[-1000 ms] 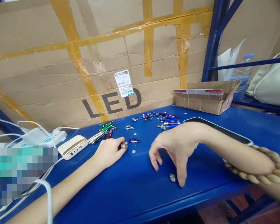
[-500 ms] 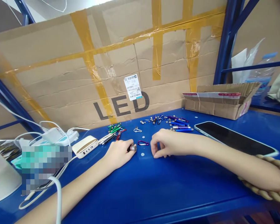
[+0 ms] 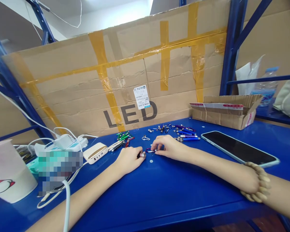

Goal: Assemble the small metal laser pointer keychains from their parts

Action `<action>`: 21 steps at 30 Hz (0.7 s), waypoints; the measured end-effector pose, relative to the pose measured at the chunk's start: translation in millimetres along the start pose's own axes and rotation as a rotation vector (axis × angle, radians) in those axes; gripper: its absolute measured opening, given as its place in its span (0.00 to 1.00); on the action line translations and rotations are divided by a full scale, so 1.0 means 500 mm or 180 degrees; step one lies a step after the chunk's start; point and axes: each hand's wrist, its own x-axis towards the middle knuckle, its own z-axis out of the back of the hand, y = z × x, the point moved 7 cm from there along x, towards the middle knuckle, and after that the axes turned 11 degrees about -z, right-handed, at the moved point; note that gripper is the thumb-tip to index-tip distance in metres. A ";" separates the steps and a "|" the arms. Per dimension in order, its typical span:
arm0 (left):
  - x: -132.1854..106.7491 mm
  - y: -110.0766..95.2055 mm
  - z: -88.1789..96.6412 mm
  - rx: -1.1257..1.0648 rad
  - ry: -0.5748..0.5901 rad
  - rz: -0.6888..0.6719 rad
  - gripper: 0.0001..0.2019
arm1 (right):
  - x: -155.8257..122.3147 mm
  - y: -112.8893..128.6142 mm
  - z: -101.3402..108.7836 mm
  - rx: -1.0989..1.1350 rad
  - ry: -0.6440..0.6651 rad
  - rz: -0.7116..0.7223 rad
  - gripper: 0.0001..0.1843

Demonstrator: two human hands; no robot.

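My left hand rests on the blue shelf top with its fingers curled round a small metal tube. Only the silver-and-reddish end of the tube sticks out by the thumb; my fingers cover its other part. Just to the right, a small purple carabiner lies on the shelf. The fingertips of my right hand are closed on its right end. Beyond my hands are several green carabiners, a silver carabiner and several blue tubes.
A phone lies right of my forearm, before an open cardboard box. On the left are a white power bank, cables, a power strip and a paper cup. A large taped carton stands behind.
My right hand has moved left to the purple carabiner and taken its right end between the fingertips. My left hand keeps hold of the tube. The camera view has tilted up a little.
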 end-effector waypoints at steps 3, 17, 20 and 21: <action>0.000 0.001 -0.001 0.0009 -0.0010 -0.0020 0.13 | -0.003 0.007 0.003 -0.0001 -0.0124 0.0085 0.09; 0.002 0.004 -0.004 0.0051 -0.0057 -0.0066 0.13 | -0.008 0.013 0.012 -0.0255 -0.0379 0.0158 0.12; 0.003 0.006 -0.004 0.0062 -0.0049 -0.0032 0.13 | -0.010 0.015 0.011 -0.0301 -0.0367 0.0137 0.13; 0.003 0.006 -0.004 0.0060 -0.0045 -0.0025 0.13 | -0.010 0.017 0.011 -0.0320 -0.0362 0.0131 0.13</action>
